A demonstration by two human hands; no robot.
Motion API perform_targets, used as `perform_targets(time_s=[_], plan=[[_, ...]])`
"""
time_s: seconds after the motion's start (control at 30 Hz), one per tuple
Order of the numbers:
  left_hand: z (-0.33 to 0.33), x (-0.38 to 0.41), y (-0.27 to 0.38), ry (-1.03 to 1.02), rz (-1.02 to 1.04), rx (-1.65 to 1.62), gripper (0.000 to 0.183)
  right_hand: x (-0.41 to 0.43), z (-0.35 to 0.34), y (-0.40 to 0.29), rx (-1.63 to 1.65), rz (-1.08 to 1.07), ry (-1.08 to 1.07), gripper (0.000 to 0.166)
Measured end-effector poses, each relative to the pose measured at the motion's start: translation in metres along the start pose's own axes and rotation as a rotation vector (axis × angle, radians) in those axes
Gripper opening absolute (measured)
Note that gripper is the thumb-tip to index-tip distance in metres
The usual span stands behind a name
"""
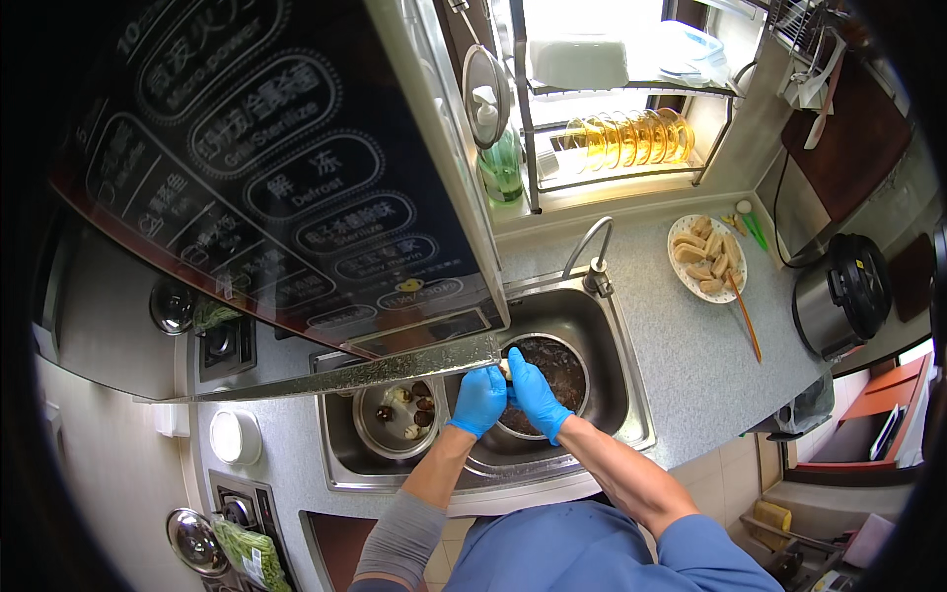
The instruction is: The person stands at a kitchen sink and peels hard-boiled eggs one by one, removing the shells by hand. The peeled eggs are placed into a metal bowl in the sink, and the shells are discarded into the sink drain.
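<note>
My left hand (479, 400) and my right hand (538, 394), both in blue disposable gloves, meet over the right sink bowl. Between the fingers shows a small pale piece (505, 368), mostly hidden, and both hands grip it. Beneath them a round metal basin (588, 375) holds murky water with dark scraps floating in it. In the left sink bowl sits a second metal basin (390, 445), with several small roundish pieces inside, some whitish and some dark brown.
The cabinet-mounted appliance (318, 200) hangs low over the sink at left. A curved tap (598, 277) rises behind the right bowl. On the right counter are a plate (675, 255) of pale brown food pieces, chopsticks (746, 325) and an electric pressure cooker (840, 296).
</note>
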State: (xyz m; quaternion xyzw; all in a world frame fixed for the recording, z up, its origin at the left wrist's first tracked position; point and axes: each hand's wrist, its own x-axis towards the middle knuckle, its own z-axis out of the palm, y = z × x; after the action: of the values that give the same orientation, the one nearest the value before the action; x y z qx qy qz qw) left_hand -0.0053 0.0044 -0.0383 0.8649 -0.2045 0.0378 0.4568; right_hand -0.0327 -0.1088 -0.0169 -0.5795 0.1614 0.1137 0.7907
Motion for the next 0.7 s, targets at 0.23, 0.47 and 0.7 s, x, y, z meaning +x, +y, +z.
perform_targets(time_s=[0.23,0.47,0.7], plan=[[-0.022,0.002,0.031,-0.113,-0.188,-0.206,0.031,0.004,-0.001,-0.001,0.027,0.148,-0.057,0.056],[-0.014,0.003,0.005,-0.115,0.026,-0.087,0.031,0.005,-0.006,0.014,-0.114,-0.016,-0.016,0.061],[-0.011,-0.006,0.008,0.003,-0.069,-0.256,0.026,0.003,-0.004,-0.005,0.066,0.190,-0.007,0.057]])
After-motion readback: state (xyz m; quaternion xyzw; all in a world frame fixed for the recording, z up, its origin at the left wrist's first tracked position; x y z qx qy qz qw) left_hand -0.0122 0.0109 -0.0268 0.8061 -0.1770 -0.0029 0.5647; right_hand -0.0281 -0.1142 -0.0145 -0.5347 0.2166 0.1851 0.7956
